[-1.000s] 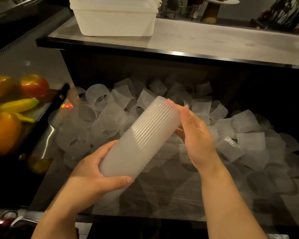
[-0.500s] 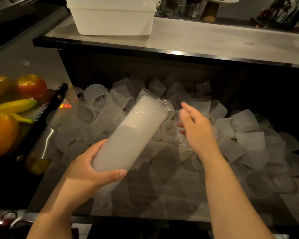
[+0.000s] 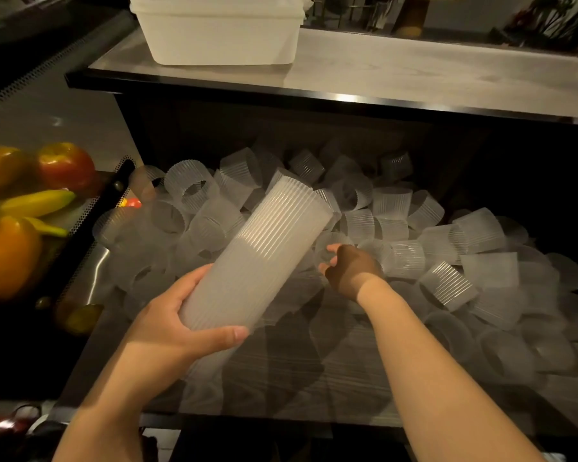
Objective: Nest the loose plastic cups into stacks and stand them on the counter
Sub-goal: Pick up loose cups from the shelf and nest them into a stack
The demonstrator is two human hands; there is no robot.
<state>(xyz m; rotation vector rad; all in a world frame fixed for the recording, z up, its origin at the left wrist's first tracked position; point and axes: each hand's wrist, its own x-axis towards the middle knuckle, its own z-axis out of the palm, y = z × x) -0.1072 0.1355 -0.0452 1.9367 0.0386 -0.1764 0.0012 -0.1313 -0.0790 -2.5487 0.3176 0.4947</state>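
Observation:
My left hand [image 3: 177,325] grips the lower end of a long stack of nested frosted ribbed cups [image 3: 261,258], held tilted up to the right. Beneath and behind it, a heap of loose ribbed plastic cups [image 3: 447,248] covers the lower shelf [image 3: 314,371]. My right hand [image 3: 351,268] reaches down into the heap just right of the stack, fingers curled at a loose cup [image 3: 331,245] in the shadow. Whether the fingers have closed on it is unclear. The grey counter [image 3: 414,68] runs above the shelf.
A white lidded tub [image 3: 217,28] stands on the counter at the back left. Fruit [image 3: 30,208] lies in a display to the left, behind a perforated metal edge [image 3: 94,221]. A dark wall backs the shelf under the counter's front edge.
My right hand left the top of the stack and dropped down into the loose cups. The left hand kept its hold and the stack shifted slightly left.

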